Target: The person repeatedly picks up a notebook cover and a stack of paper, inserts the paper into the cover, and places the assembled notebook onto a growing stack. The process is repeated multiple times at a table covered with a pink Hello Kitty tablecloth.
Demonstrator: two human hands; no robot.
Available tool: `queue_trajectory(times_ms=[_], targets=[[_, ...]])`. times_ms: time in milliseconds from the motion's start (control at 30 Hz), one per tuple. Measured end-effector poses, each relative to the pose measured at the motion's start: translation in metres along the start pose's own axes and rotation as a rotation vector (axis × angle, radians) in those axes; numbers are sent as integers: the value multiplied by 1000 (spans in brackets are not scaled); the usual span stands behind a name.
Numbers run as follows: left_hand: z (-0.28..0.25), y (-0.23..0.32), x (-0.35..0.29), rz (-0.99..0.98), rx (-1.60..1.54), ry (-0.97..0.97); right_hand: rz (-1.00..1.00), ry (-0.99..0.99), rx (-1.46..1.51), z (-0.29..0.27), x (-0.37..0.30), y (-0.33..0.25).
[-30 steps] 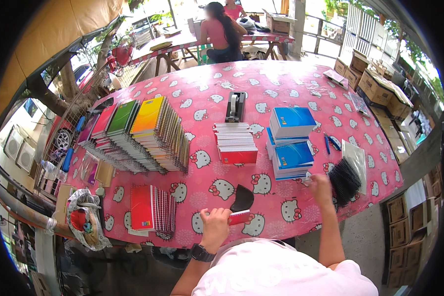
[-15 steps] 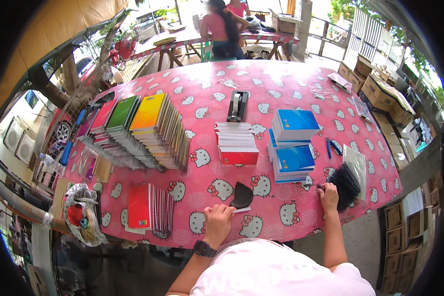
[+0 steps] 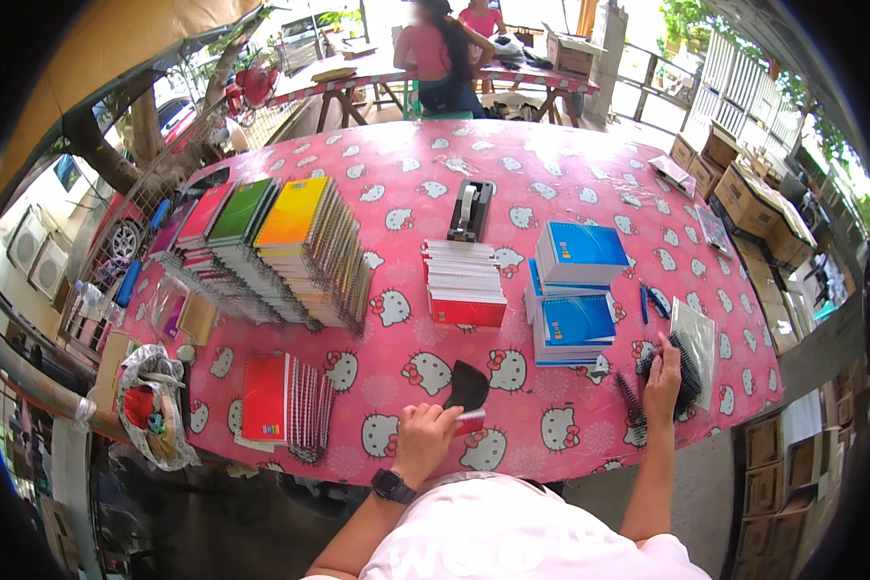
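- Two hands, little moved since before: left hand (image 3: 423, 440) pinches black cover sheet (image 3: 468, 387) at near desk (image 3: 396, 164) edge.
- Right hand (image 3: 663, 379), fingers loosely curled, now rests on black spiral bindings (image 3: 684, 372) beside blue notebook stacks (image 3: 572, 319).

pink tablecloth (image 3: 551, 155) (white cat faces), blue notebooks (image 3: 575, 290), black combs (image 3: 681, 372).

A pink patterned tabletop (image 3: 551, 164) carries a slanted row of spiral notebooks (image 3: 271, 251) with coloured covers on the left, a stack of red-edged pads (image 3: 464, 282) in the middle and two stacks of blue notebooks (image 3: 575, 290) to the right. A black tape dispenser (image 3: 471, 210) stands behind the pads. Cardboard boxes (image 3: 754, 193) sit beyond the right edge, and a person in pink (image 3: 435, 53) sits at a far table.
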State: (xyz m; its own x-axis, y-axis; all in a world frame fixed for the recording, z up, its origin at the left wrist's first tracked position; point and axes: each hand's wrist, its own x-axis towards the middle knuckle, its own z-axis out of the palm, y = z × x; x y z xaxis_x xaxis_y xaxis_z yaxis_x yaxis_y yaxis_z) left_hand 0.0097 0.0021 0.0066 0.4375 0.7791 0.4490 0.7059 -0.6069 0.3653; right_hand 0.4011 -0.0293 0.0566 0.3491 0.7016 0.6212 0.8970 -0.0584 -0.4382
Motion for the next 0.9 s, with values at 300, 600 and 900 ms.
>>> queue_trajectory(times_ms=[300,600,900], targets=[[-2,10,3,-9,-85,33,-131,-841,792,55,-44,-138],[3,8,-1,-83,-143,78,193,-1074,893,82,-63,-146],[5,6,-4,-106,-143,47,-228,-999,770,88,-56,-138]])
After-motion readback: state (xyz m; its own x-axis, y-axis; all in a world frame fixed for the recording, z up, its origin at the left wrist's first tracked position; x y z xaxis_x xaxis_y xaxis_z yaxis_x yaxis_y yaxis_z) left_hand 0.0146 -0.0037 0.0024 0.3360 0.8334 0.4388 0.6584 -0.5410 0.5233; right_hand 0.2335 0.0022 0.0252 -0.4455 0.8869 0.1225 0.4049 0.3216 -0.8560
